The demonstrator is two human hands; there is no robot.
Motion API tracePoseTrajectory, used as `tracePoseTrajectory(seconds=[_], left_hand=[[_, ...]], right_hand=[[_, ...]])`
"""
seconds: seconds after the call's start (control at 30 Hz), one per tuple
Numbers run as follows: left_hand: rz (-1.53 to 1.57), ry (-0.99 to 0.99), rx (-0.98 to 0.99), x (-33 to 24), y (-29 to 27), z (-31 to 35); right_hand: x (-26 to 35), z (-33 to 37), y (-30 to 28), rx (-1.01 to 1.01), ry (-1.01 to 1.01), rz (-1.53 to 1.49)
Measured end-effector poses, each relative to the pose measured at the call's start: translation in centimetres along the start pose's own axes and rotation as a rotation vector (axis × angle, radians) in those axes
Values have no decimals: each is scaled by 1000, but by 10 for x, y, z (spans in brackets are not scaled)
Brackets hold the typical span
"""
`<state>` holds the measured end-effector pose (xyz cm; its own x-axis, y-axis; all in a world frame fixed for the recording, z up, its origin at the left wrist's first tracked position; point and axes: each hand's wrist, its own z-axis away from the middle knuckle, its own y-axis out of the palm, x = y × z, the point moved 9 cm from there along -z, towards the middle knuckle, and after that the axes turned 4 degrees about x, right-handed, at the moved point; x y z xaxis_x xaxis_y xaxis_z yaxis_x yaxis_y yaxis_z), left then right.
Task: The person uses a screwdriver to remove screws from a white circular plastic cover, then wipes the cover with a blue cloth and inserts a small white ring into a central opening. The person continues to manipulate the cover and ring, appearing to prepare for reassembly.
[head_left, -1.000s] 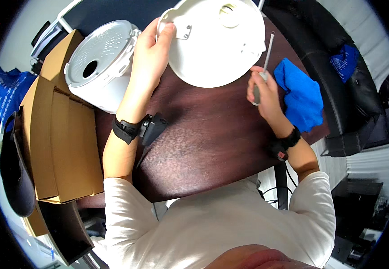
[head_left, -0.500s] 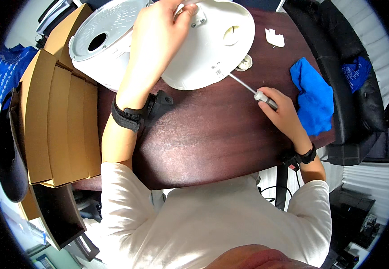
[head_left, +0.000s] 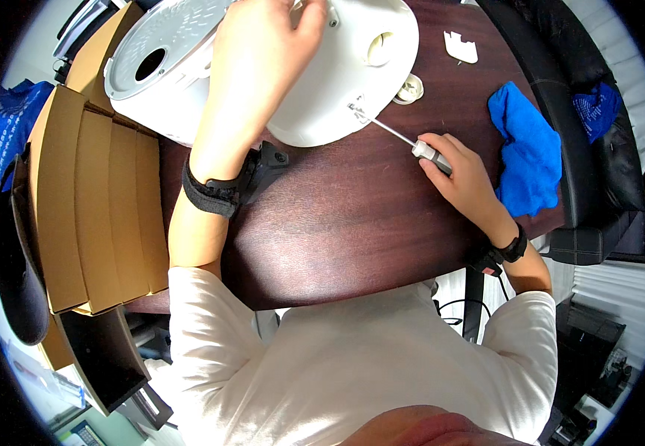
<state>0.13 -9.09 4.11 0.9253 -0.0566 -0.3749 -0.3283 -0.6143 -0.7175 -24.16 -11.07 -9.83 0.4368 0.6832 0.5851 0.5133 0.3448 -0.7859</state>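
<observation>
We have a dark brown table [head_left: 322,238] across the middle of our view, which we take as the clock's centre. At half past ten stands the white appliance body [head_left: 173,82] with its pale grey, perforated top. At twelve is the white cover [head_left: 337,82], partly cut off by the upper edge and lying against our left arm. A second ago it reached farther toward one; it has since shifted left and turned, so loose parts beyond its rim now show.

Our left hand [head_left: 266,37] is over the cover's upper left side, thumb curled inward; its fingertips run out of view, so we cannot tell whether they grip. Our right hand [head_left: 460,175], just past two, has its fingers wrapped round the handle of a screwdriver [head_left: 420,149]. The blue cloth [head_left: 523,152] lies beyond that hand.

The main change is the screwdriver: its tip pointed clear of the cover, and now meets the small fittings [head_left: 358,110] just inside the rim. We judge the work has passed from positioning to those fittings; whether the tip is seated is too small to tell. Near one o'clock lie a white plate [head_left: 462,48] and a smaller round part [head_left: 409,89].
</observation>
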Motion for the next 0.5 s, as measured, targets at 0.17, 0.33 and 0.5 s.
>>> tracePoseTrajectory(seconds=[0.17,0.33,0.5], left_hand=[[95,-120,132,-19,-7,0],[141,-90,89,-27,-13,-1],[172,-126,107,-22,-10,-2]], right_hand=[[2,1,-3,-21,-24,79],[5,1,-8,-45,-66,242],[20,-5,-18,-89,-169,477]])
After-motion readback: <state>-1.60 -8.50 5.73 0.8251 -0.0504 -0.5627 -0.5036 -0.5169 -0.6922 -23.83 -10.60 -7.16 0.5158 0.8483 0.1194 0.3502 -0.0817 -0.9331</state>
